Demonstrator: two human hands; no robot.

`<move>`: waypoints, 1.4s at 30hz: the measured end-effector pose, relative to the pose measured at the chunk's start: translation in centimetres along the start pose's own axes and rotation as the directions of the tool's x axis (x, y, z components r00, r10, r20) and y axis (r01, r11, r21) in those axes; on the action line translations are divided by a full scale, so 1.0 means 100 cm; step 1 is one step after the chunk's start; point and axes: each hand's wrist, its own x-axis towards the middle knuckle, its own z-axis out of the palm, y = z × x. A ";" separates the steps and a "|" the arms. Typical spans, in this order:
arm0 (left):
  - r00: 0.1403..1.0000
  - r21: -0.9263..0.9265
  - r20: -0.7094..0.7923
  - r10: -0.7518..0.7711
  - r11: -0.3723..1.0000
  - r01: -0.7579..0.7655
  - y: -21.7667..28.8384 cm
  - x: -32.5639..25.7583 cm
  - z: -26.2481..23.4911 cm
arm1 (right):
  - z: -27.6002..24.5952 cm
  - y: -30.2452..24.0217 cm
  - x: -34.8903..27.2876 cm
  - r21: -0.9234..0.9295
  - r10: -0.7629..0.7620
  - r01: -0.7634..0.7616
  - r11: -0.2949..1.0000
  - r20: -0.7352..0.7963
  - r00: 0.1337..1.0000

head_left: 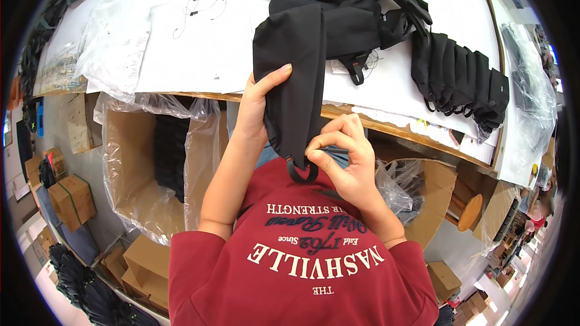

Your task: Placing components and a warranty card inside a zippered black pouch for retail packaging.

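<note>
A long black fabric bag (293, 54) hangs over the table's front edge, its far end up against other black bags. My left hand (261, 102) is closed on the bag's left side, thumb on top and fingers hidden beneath. At the bag's near end, a small black webbing loop (302, 175) sticks out toward my shirt. My right hand (347, 154) pinches with thumb and forefinger at the right edge of that end. A thin dark strip runs by its fingers; whether it is a strap or a zipper end I cannot make out.
Several black bags (344, 30) lie piled on the white table (229, 42), with a row of smaller black bags (465, 72) at right. Thin black cords (192, 3) lie at the far left. Below the edge stands a plastic-lined carton (130, 163) holding black goods; a wooden stool (470, 212) is right.
</note>
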 end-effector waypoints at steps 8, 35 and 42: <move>1.000 0.099 0.016 0.026 0.995 -0.028 -0.003 -0.012 0.014 | -0.006 -0.001 0.013 -0.031 -0.032 0.027 0.999 -0.169 0.985; 0.990 -0.191 -0.095 0.107 0.974 -0.124 0.013 0.003 -0.008 | 0.005 -0.001 -0.004 -0.002 -0.090 0.091 0.996 0.087 0.992; 0.990 -0.209 -0.040 0.136 0.968 -0.141 0.016 0.002 -0.016 | 0.002 -0.003 -0.004 0.113 0.019 -0.016 0.993 -0.026 0.999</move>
